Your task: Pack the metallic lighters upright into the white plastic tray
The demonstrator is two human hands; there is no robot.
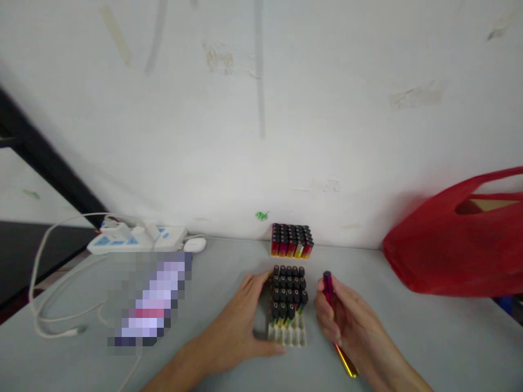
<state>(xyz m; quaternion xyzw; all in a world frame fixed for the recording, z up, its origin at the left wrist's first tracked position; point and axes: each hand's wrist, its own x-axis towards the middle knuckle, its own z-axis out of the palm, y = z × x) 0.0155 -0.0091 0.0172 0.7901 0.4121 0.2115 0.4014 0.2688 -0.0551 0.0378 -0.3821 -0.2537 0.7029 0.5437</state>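
Note:
My left hand (232,321) curves around the left side of a pale tray (292,338) with rows of small round hollows. Its thumb lies at the tray's near edge and its fingertips touch the far left corner. Several slim tubes with black tops (289,294) stand upright in the tray; the nearest hollows hold none. To the right of the tray, my right hand (343,316) is closed around a slim shiny tube (346,362), magenta at the top and gold at the lower end. That tube leans at a slant, its middle hidden by the fingers.
Behind the tray, a block of black-topped red and yellow tubes (291,242) stands near the wall. A red bag (457,245) sits at the right. On the left are a white power strip (139,239), cables, a small white case (195,245) and a blurred-out phone-like object (153,299).

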